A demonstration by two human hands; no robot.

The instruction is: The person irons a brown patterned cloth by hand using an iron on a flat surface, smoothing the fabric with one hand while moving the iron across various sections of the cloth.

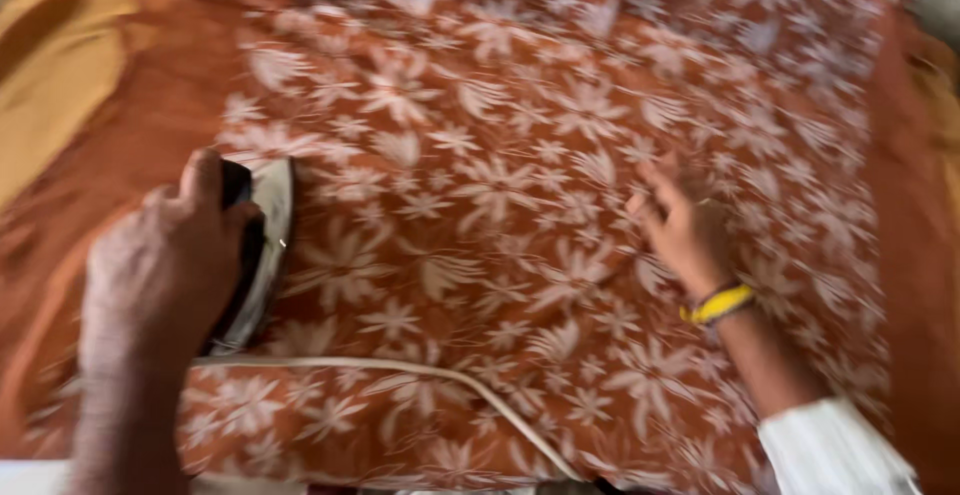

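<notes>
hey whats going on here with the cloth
A person is ironing. The left hand grips an electric iron resting on a rust-brown fabric printed with white flowers. The right hand, with a yellow wristband, lies flat on the fabric. The iron's white cord trails across the cloth.

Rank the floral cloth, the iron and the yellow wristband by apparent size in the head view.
1. floral cloth
2. iron, partly hidden under the left hand
3. yellow wristband

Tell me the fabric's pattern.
White flowers on rust-brown fabric, clearest in the head view.
</notes>
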